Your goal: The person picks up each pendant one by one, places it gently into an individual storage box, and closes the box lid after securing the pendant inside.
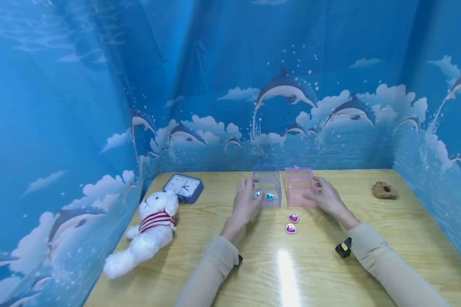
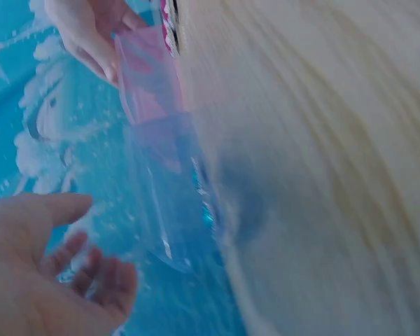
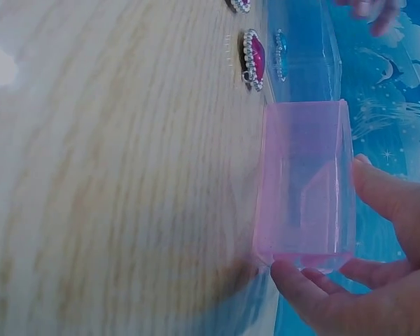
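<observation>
Pink box (image 1: 296, 197) gripped, blue box (image 1: 275, 187) holding two blue gems (image 1: 269, 197)

Just right of centre in the head view, we find both see-through boxes side by side on the wood-grained counter (image 1: 322, 273), their lids (image 1: 266, 173) raised at the back. At the right end of the pink one, we see the right hand (image 1: 325, 197) pinching it between thumb and fingers. The left hand (image 1: 245, 200) is at the left side of the blue one; in the left wrist view we see its fingers loosely bent and apart, holding nothing. Both blue gems lie inside the blue box. Just below the pink box, we spot two pink gems (image 1: 290, 229) with beaded silvery rims, one nearer the bottom of the frame.

Toward the left, we see a white plush toy (image 1: 153, 228) in a red-and-white striped top, with a blue-framed clock (image 1: 184, 187) just above it. On the right lies a small brown item (image 1: 384, 190); we cannot tell what it is. Beige sleeves (image 1: 388, 260) enter from the bottom. Across the top, we see a blue sheet (image 1: 223, 51) printed with dolphins.
</observation>
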The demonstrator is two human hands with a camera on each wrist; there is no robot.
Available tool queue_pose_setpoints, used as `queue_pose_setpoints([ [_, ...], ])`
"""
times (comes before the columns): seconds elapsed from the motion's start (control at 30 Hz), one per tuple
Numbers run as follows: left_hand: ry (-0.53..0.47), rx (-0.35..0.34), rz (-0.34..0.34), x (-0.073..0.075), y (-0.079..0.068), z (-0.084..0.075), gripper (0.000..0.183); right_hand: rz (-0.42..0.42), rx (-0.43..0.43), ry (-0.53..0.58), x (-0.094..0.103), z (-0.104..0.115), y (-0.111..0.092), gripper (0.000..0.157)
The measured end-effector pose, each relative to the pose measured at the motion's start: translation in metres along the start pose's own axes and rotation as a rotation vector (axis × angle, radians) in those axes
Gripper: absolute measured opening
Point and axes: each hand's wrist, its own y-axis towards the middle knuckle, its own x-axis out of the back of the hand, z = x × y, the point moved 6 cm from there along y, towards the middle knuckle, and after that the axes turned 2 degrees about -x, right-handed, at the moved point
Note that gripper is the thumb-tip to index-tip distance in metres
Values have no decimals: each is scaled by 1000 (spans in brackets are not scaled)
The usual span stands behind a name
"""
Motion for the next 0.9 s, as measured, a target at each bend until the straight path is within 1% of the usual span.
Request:
queue_pose_setpoints([
  [0.03,30,-58,11,-2,0,-7,44,-2,-3,2,0,0,0,88],
  [0.1,82,-156,67,-9,-3,-22,30,-2,-5,5,0,-1,0,89],
  [0.17,124,-231,144,-20,-6,-35,25,0,-6,8,0,-2,0,89],
  [0.27,223,-283,255,-41,-13,-49,23,-2,-4,9,-1,-4,-1,88],
  [0.33,295,-307,306,-54,-16,-56,24,-7,-3,8,0,-4,-2,88],
  [0.43,399,-321,347,-71,-19,-63,27,-9,1,4,0,-3,-3,87],
  [0.6,542,-306,369,-88,-20,-64,31,3,-11,-8,-2,-2,-3,88],
  [0.73,620,-290,397,-95,-21,-64,34,10,-21,-23,-2,-3,-2,89],
  [0.9,683,-294,420,-100,-22,-67,23,4,-23,-34,0,-4,-2,88],
])
